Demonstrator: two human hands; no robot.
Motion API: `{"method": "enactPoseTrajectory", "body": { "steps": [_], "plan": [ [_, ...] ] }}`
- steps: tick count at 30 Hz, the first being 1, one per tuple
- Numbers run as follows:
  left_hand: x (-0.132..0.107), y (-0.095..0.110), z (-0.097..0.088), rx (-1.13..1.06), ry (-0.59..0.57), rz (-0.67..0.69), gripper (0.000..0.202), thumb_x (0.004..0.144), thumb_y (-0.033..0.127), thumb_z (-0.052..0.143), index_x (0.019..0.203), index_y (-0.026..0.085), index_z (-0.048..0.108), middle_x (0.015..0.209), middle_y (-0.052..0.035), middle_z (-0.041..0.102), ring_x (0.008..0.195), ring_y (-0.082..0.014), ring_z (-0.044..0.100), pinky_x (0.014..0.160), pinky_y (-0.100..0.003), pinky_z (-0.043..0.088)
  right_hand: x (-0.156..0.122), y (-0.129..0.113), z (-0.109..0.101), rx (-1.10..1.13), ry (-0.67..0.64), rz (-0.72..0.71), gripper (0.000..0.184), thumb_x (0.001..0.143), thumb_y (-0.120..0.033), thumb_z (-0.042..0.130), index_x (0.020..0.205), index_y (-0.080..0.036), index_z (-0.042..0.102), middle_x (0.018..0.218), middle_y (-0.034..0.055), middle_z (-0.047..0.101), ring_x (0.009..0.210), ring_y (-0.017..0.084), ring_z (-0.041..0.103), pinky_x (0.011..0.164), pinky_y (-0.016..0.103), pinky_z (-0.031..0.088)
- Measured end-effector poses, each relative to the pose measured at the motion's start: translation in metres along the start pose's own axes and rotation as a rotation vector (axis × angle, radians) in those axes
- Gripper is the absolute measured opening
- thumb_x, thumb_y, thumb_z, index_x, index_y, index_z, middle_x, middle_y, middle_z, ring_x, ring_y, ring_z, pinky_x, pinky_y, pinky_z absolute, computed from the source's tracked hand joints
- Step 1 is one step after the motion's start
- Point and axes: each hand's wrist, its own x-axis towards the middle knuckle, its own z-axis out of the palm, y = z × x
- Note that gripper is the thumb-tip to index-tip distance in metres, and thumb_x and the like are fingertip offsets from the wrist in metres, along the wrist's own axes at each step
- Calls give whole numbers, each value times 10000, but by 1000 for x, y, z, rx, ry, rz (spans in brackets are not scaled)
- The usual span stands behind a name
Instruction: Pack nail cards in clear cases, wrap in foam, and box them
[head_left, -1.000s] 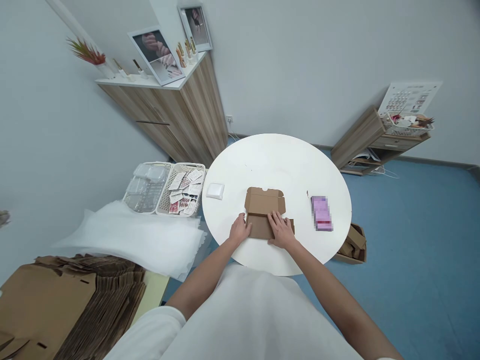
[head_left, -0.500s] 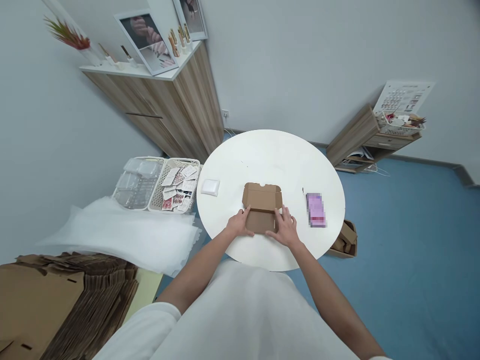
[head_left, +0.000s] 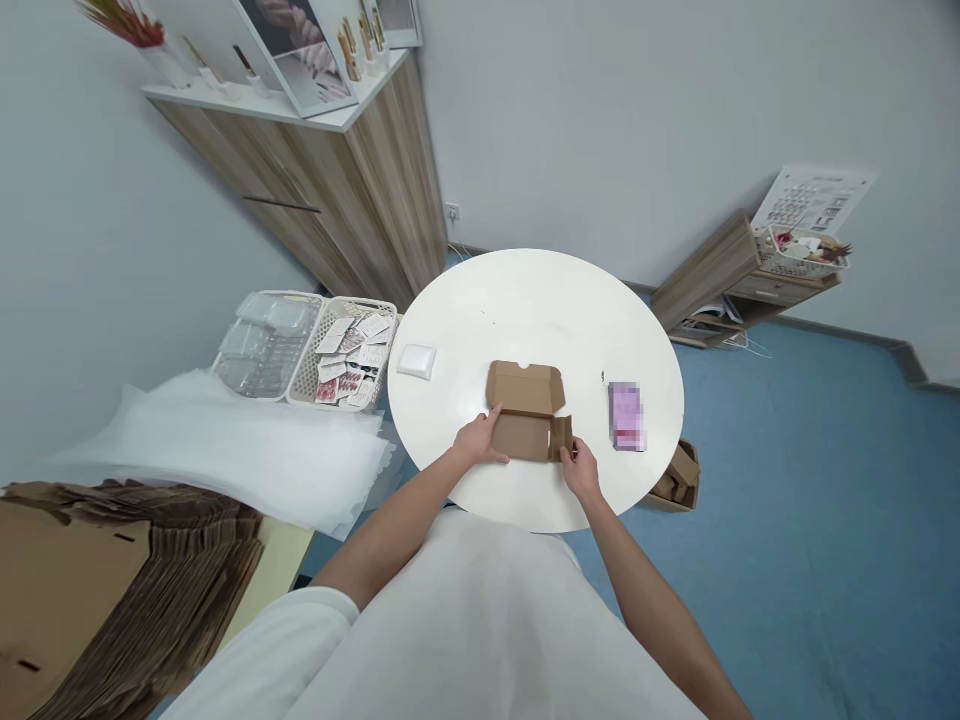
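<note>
A brown cardboard box [head_left: 520, 437] lies on the round white table [head_left: 540, 300], its lid [head_left: 525, 388] folded back away from me. My left hand [head_left: 478, 440] grips the left side of the box, thumb along the near edge and a finger at the far corner. At the right end, a side flap [head_left: 561, 438] sticks outward. My right hand [head_left: 580, 468] pinches that flap by its outer edge. Part of each hand's fingers is hidden behind the cardboard.
A white packet [head_left: 416, 361] lies on the left of the table, and a blurred purple item [head_left: 626, 416] on the right. Further left are two white baskets [head_left: 300, 385], translucent sheets [head_left: 247, 445] and stacked flat cardboard [head_left: 150, 600]. A carton [head_left: 679, 480] stands on the floor at right.
My right hand has shifted right from inside the box's right end to the side flap, which now spreads outward. My left hand stays at the left side. The view has shifted slightly.
</note>
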Motion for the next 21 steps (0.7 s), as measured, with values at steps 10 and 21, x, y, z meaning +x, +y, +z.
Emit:
{"method": "enactPoseTrajectory", "body": {
  "steps": [10, 21],
  "plan": [
    [-1, 7, 7, -77, 55, -43, 1136, 441, 557, 691, 1346, 257, 74, 1102, -122, 457, 926, -299, 547, 686, -319, 424, 6, -24, 4, -96, -107, -25, 427, 716, -456, 474, 1064, -209, 445, 1034, 51, 573, 825, 164, 573, 691, 277, 418],
    [-18, -13, 36, -407, 318, 44, 697, 735, 450, 497, 1320, 215, 200, 1150, -109, 476, 768, -161, 580, 722, -302, 433, 27, -14, 11, -351, -96, 164, 136, 694, -295, 477, 787, -212, 422, 698, 15, 568, 625, 160, 533, 518, 247, 356]
  ]
}}
